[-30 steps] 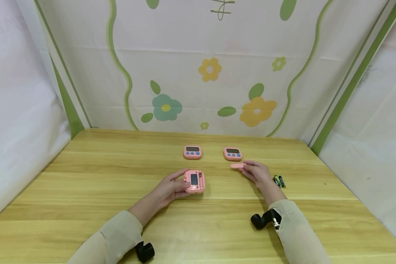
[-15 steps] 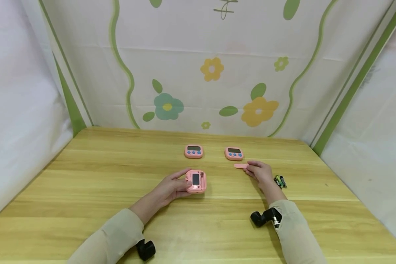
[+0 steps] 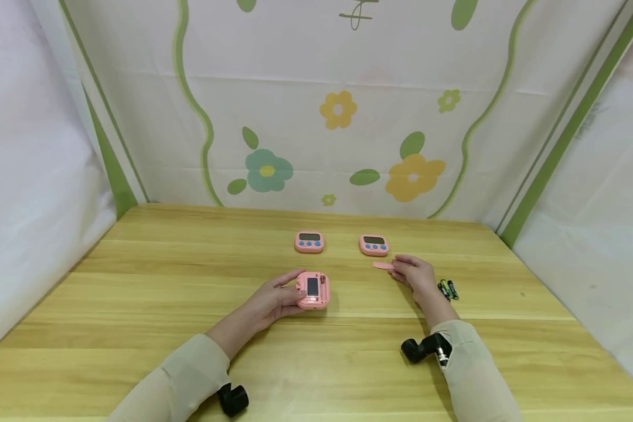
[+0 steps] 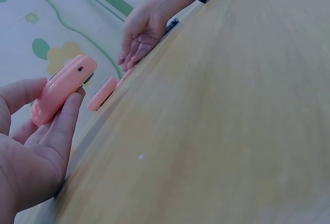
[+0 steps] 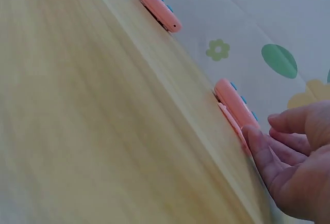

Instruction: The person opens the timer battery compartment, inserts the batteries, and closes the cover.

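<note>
In the head view my left hand (image 3: 274,302) grips a pink digital timer (image 3: 322,299), its back facing up with the narrow battery compartment uncovered. The left wrist view shows the thumb on one face of it and the fingers on the other. My right hand (image 3: 414,274) is low over the table by a thin pink battery cover (image 3: 383,265). In the right wrist view its thumb tip is at the end of the cover (image 5: 234,123), with the index fingertip apart. A second pink timer (image 3: 374,245) lies screen up just behind the cover.
Another pink timer (image 3: 309,242) with blue buttons lies screen up, further left at the back. Several small batteries (image 3: 447,289) are grouped right of my right hand. A flowered cloth (image 3: 295,117) hangs behind the wooden table (image 3: 316,363).
The cover first moved slightly right with my right hand, then tilted down flatter while the right fingers spread a little. My left hand and its timer stay nearly still.
</note>
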Motion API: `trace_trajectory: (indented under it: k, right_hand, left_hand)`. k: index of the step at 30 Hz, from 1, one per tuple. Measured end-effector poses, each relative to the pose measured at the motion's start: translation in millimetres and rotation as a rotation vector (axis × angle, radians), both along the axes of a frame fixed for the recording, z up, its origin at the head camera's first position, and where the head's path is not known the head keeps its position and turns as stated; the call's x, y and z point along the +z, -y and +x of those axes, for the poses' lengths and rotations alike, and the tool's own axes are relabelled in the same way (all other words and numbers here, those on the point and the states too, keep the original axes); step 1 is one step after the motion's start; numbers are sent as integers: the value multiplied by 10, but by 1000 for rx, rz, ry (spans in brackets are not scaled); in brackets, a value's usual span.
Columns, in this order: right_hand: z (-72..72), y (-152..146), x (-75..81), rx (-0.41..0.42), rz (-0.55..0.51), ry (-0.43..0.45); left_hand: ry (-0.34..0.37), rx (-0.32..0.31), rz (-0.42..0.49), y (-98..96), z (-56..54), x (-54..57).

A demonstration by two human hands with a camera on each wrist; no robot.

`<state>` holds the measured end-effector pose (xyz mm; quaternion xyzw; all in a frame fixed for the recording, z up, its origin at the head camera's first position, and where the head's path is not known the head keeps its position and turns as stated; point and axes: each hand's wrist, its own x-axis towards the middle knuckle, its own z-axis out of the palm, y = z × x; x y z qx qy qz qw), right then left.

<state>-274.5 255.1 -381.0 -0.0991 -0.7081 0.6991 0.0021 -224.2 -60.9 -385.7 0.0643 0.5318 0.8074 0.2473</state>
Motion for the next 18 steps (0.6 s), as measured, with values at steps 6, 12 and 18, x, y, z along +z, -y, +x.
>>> trace_trajectory:
  k: [6,12,18]
  right_hand:
    - [39,-4,151,22,-47,0]
    - [157,-131,315,93,51,-96]
    - [277,-357,459,115,94,-142]
  left_hand:
    - [-9,-12,2,-12,4,-14]
    - [-5,-5,-4,-4,-2,1]
    - [10,1,-11,14,-13,4]
